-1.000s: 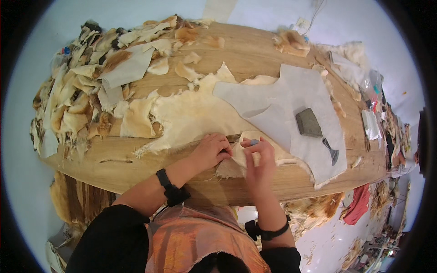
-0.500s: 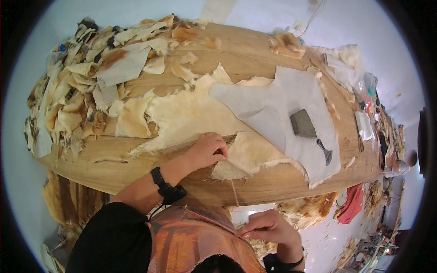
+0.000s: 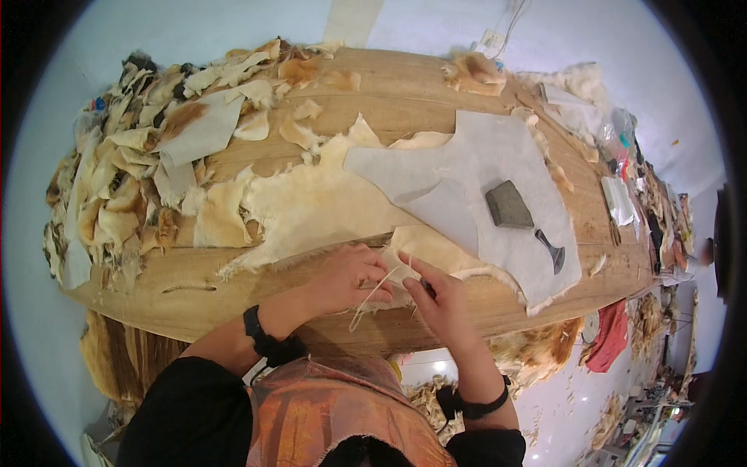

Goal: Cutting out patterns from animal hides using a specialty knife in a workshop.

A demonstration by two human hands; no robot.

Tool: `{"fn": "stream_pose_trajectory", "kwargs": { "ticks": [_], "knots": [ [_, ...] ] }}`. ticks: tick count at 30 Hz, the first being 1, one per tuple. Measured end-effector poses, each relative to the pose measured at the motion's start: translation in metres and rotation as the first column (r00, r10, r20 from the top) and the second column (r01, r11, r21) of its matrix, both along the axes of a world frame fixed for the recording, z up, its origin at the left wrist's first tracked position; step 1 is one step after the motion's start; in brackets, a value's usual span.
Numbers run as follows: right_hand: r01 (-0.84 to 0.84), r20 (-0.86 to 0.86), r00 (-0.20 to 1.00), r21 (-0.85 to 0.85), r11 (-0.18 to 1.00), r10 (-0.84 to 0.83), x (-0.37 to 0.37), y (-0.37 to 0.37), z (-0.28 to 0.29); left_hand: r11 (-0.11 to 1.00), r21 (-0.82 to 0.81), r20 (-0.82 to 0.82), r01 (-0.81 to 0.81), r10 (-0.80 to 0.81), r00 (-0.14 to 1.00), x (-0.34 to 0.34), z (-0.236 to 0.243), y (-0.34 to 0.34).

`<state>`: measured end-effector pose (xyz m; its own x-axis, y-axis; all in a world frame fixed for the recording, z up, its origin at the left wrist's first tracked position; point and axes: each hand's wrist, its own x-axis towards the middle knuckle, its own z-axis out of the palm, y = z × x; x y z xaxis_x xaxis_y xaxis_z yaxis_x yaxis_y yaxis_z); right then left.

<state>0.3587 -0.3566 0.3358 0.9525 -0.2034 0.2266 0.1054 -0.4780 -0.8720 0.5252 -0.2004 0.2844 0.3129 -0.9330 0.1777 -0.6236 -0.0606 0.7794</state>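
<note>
1 clear plastic packet (image 3: 620,200) with white contents is seen lying flat at the far right edge of the wooden table (image 3: 405,86); no labels, signs or screens are made out.

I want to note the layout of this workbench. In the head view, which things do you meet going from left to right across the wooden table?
Heap of fur scraps → big cream pelt → left hand → right hand → grey paper pattern → dark metal scraper → red cloth.
</note>
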Motion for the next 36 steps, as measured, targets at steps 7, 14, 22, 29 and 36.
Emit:
{"fn": "stream_pose_trajectory", "kwargs": {
  "ticks": [7,14,22,29,36],
  "knots": [
    [-0.387,-0.463,0.789,0.134,0.912,0.403,-0.029,0.029,-0.029,0.98,0.024,0.355,-0.197,0.176,0.918,0.005,-0.034,-0.015],
    [-0.341,-0.548,0.772,0.072,0.937,0.322,-0.024,0.011,0.044,0.98,0.188,0.308,-0.062,0.001,0.951,0.022,-0.054,-0.026],
    [-0.46,0.115,0.874,0.508,0.729,0.471,-0.003,0.021,0.028,0.987,0.139,0.295,-0.077,0.033,0.955,0.016,-0.041,-0.024],
    [-0.142,-0.507,0.851,0.028,0.989,0.137,-0.009,0.004,-0.05,0.995,0.099,-0.612,-0.011,0.07,0.788,0.008,-0.023,-0.01],
    [-0.266,-0.572,0.794,-0.022,0.964,0.206,-0.019,0.014,-0.007,0.988,0.102,0.408,-0.114,0.063,0.911,0.009,-0.058,-0.018]
  ]
}}
